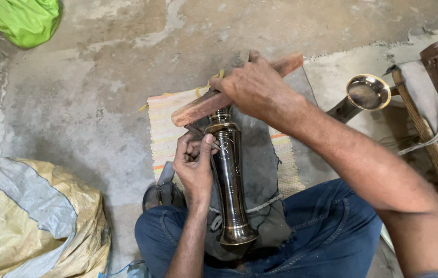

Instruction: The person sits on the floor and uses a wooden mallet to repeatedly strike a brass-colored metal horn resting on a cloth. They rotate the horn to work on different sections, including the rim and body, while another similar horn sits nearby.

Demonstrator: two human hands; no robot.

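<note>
Nearest: dark metal vase [230, 190] lying lengthwise between the knees on a grey cloth [257, 170], flared foot toward the body, neck pointing away. Left hand [194, 167] closed against the vase's upper body, fingers pinching a thin metal tool [198, 132] at the neck. Right hand [255, 87] wrapped tight round a wooden stick [206, 105], held crosswise just above the vase mouth. Striped mat [165, 128] beneath, on the concrete floor [85, 103].

Risks, as judged: stick glancing off onto left thumb, so close to the tool; round vase rolling on soft cloth; tool slipping and scratching the finish.

Yellow-and-grey woven sack [28, 216] at near left, slumped, crumpled. Brass bowl-shaped piece [367, 92] at right. Green bag [26, 20] at far left corner, bunched. No readable labels or signs.
</note>
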